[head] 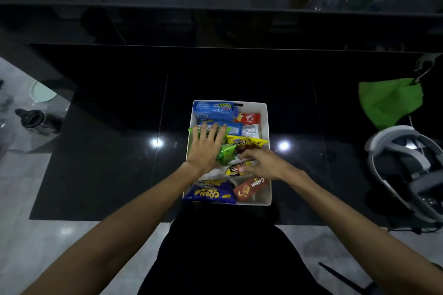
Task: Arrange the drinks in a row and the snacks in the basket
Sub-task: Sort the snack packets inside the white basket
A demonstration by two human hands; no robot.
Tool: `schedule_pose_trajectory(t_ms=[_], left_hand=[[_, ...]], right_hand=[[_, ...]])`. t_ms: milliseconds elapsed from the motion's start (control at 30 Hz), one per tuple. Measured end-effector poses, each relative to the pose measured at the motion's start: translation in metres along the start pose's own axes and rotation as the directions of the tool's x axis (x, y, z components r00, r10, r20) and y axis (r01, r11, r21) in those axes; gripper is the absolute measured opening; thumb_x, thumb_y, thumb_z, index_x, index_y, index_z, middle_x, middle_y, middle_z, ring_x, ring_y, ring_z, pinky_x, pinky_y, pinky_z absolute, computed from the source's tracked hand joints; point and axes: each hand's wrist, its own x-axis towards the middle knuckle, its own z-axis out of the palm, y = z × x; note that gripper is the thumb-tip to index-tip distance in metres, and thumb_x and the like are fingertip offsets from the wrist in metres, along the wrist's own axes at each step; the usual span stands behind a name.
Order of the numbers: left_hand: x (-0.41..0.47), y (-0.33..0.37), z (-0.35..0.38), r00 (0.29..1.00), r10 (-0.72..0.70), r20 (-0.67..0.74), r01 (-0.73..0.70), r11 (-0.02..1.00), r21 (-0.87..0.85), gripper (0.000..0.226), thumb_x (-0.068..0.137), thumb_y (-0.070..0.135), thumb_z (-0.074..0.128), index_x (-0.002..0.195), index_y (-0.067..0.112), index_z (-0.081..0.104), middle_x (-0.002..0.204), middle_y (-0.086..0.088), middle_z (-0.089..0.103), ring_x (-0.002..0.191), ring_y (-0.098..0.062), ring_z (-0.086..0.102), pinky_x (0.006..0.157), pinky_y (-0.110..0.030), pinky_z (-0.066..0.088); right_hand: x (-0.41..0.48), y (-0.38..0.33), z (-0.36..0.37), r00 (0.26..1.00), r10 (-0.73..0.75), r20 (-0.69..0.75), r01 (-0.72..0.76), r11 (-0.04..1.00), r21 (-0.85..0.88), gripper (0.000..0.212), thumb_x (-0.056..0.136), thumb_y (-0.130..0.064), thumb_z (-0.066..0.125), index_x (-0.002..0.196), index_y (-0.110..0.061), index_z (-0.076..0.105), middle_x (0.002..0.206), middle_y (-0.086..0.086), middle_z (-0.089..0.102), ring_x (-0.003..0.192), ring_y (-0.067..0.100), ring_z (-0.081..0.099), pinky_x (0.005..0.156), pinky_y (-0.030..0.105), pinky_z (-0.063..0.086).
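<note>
A white basket (265, 112) stands on the black counter, packed with several snack packs. My left hand (206, 146) lies flat with straight fingers on a green snack bag (225, 154) at the basket's left side. My right hand (261, 164) curls its fingers round a small yellow and black snack bar (233, 169) in the basket's middle. Blue biscuit packs (213, 110) fill the far end, a red packet (250, 118) lies at the far right, a yellow bag (247, 142) sits mid-right, and a blue corn bag (208, 195) and a red Collon box (250, 188) fill the near end. No drinks are in sight.
A green cloth (390, 100) and a white and grey headset (405, 163) lie on the counter at the right. A dark bottle (36, 120) lies on the floor at the left. A raised black shelf (215, 5) runs along the back.
</note>
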Motion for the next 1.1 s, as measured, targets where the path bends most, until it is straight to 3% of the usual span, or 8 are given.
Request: schedule_pose_trajectory(t_ms=[100, 167, 333, 500, 667, 800, 967, 1100], left_hand=[[-0.001, 0.001, -0.001, 1.000, 0.001, -0.009, -0.001, 1.000, -0.001, 0.129, 0.057, 0.065, 0.084, 0.153, 0.014, 0.013, 0.151, -0.016, 0.036, 0.136, -0.043, 0.034, 0.111, -0.060, 0.025], [-0.001, 0.000, -0.001, 1.000, -0.001, -0.014, 0.001, 1.000, 0.003, 0.128, 0.059, 0.066, 0.082, 0.153, 0.014, 0.012, 0.151, -0.016, 0.035, 0.136, -0.042, 0.034, 0.111, -0.060, 0.025], [-0.001, -0.001, 0.001, 0.999, -0.003, -0.036, 0.002, 1.000, -0.020, 0.124, 0.064, 0.072, 0.075, 0.153, 0.015, 0.011, 0.153, -0.015, 0.033, 0.138, -0.042, 0.032, 0.113, -0.060, 0.023], [-0.002, -0.001, 0.002, 0.999, -0.004, -0.045, 0.002, 0.999, -0.044, 0.125, 0.063, 0.073, 0.074, 0.154, 0.016, 0.011, 0.153, -0.015, 0.033, 0.139, -0.042, 0.031, 0.113, -0.061, 0.021], [-0.002, -0.002, 0.004, 1.000, 0.005, -0.026, -0.006, 0.998, -0.056, 0.129, 0.061, 0.071, 0.077, 0.154, 0.016, 0.007, 0.155, -0.015, 0.031, 0.141, -0.043, 0.028, 0.115, -0.061, 0.018], [-0.002, -0.002, 0.006, 0.999, 0.006, -0.045, -0.008, 0.998, -0.063, 0.126, 0.062, 0.074, 0.074, 0.153, 0.017, 0.009, 0.153, -0.014, 0.032, 0.140, -0.042, 0.029, 0.115, -0.061, 0.018], [-0.005, 0.000, 0.006, 0.999, -0.003, -0.045, 0.002, 0.999, -0.033, 0.131, 0.060, 0.076, 0.074, 0.153, 0.015, 0.007, 0.153, -0.016, 0.033, 0.140, -0.042, 0.030, 0.115, -0.061, 0.019], [-0.008, 0.003, 0.008, 0.999, -0.011, -0.035, 0.010, 1.000, -0.020, 0.133, 0.063, 0.072, 0.076, 0.156, 0.015, 0.000, 0.157, -0.016, 0.028, 0.143, -0.044, 0.025, 0.116, -0.062, 0.014]], right_hand=[[0.009, -0.007, 0.003, 0.997, 0.053, 0.049, -0.045, 0.986, -0.160, 0.057, 0.085, -0.036, 0.073, 0.137, -0.023, 0.053, 0.140, 0.004, 0.051, 0.132, 0.024, 0.037, 0.102, 0.033, 0.033], [0.010, -0.010, 0.006, 0.995, 0.097, 0.014, -0.093, 0.977, -0.194, 0.054, 0.087, -0.034, 0.070, 0.137, -0.026, 0.053, 0.138, 0.005, 0.050, 0.130, 0.026, 0.039, 0.102, 0.036, 0.037], [-0.005, -0.006, -0.005, 0.977, 0.115, -0.177, -0.143, 0.979, -0.149, 0.038, 0.088, -0.036, 0.067, 0.124, -0.026, 0.063, 0.120, 0.006, 0.065, 0.109, 0.028, 0.062, 0.088, 0.043, 0.054], [-0.012, -0.001, -0.018, 0.924, 0.210, -0.319, -0.244, 0.967, -0.069, 0.035, 0.090, -0.036, 0.065, 0.123, -0.024, 0.061, 0.108, 0.010, 0.066, 0.093, 0.030, 0.066, 0.076, 0.037, 0.055], [-0.008, -0.015, -0.023, 0.886, 0.226, -0.404, -0.290, 0.951, -0.104, 0.035, 0.092, -0.032, 0.064, 0.123, -0.017, 0.060, 0.110, 0.016, 0.061, 0.098, 0.038, 0.063, 0.078, 0.043, 0.052], [0.006, -0.028, -0.014, 0.931, 0.139, -0.338, -0.217, 0.954, -0.205, 0.029, 0.094, -0.022, 0.059, 0.121, -0.011, 0.060, 0.114, 0.017, 0.061, 0.100, 0.037, 0.062, 0.081, 0.043, 0.053], [0.029, -0.026, 0.001, 0.929, 0.213, -0.302, -0.300, 0.913, -0.278, 0.033, 0.095, -0.025, 0.057, 0.127, -0.014, 0.057, 0.135, 0.013, 0.038, 0.118, 0.039, 0.048, 0.093, 0.050, 0.047], [0.033, -0.021, 0.020, 0.910, 0.179, -0.373, -0.309, 0.893, -0.327, 0.040, 0.095, -0.026, 0.058, 0.132, -0.013, 0.048, 0.132, 0.014, 0.044, 0.120, 0.038, 0.047, 0.090, 0.050, 0.048]])
